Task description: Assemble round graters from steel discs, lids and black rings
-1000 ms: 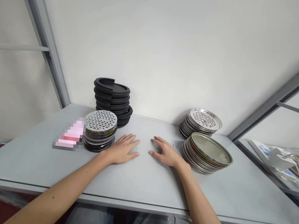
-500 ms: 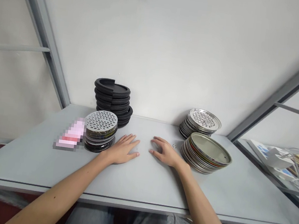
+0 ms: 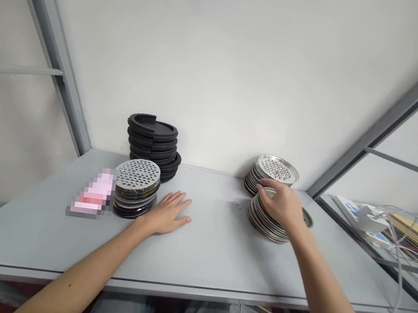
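Observation:
My left hand (image 3: 168,215) lies flat on the grey table with its fingers spread, holding nothing. Just left of it stands a stack of round discs (image 3: 135,200), topped by a white perforated disc (image 3: 138,174). My right hand (image 3: 281,204) hovers over a leaning stack of thin round metal-rimmed plates (image 3: 264,225), fingers curved and thumb a little apart. It covers most of the olive-grey top plate; whether it touches that plate I cannot tell. Behind this stack sits another pile of metal discs, with a shiny grater-like disc (image 3: 277,169) uppermost.
Black ring-shaped trays (image 3: 153,141) are piled at the back left by the wall. A pixelated pink item (image 3: 94,193) lies at the left. On a side shelf at the right are white cables, a white box (image 3: 372,220) and yellow sheets (image 3: 414,232).
My right hand has lifted from the table and moved right, over the plate stack. My left hand stays flat in its place. The view has shifted slightly.

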`<state>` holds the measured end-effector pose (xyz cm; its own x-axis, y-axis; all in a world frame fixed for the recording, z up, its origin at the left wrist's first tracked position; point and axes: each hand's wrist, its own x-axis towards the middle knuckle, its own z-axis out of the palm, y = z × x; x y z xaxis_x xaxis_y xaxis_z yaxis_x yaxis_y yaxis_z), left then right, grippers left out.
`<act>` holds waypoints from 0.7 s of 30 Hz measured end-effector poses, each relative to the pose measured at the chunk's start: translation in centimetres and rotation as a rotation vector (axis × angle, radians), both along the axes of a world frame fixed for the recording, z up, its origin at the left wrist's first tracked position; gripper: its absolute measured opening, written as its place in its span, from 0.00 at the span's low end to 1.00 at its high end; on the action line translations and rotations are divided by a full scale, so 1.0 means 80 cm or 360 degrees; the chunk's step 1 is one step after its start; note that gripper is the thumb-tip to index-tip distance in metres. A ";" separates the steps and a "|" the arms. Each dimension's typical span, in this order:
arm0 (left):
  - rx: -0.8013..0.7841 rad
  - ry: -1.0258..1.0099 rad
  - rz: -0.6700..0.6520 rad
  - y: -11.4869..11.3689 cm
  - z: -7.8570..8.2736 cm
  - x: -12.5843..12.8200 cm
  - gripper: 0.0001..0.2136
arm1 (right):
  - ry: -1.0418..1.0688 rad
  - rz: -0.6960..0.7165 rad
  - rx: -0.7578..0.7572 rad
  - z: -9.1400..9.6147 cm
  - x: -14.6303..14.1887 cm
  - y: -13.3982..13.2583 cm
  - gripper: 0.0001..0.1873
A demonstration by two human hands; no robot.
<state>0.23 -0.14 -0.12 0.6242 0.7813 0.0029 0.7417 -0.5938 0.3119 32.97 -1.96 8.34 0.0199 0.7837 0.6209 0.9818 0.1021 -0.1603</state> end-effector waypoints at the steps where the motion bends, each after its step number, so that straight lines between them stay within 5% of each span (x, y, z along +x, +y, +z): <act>1: -0.0003 -0.0005 -0.0002 0.000 0.000 0.000 0.31 | -0.0065 -0.0101 -0.0089 0.005 0.009 -0.001 0.17; 5: -0.0009 -0.0027 -0.0006 0.000 0.000 0.000 0.31 | -0.0255 -0.0144 -0.0370 -0.003 0.035 -0.017 0.18; 11: -0.0010 -0.0055 0.0000 0.000 -0.001 0.000 0.30 | -0.0197 -0.0103 -0.0109 -0.027 0.045 -0.036 0.14; 16: -0.0022 -0.0036 -0.0002 -0.001 0.001 0.000 0.31 | -0.0003 -0.0183 -0.0155 -0.018 0.044 -0.042 0.15; 21: -0.0030 -0.0055 0.0009 0.000 0.001 0.000 0.30 | 0.0004 -0.0204 0.0204 -0.008 0.042 -0.047 0.16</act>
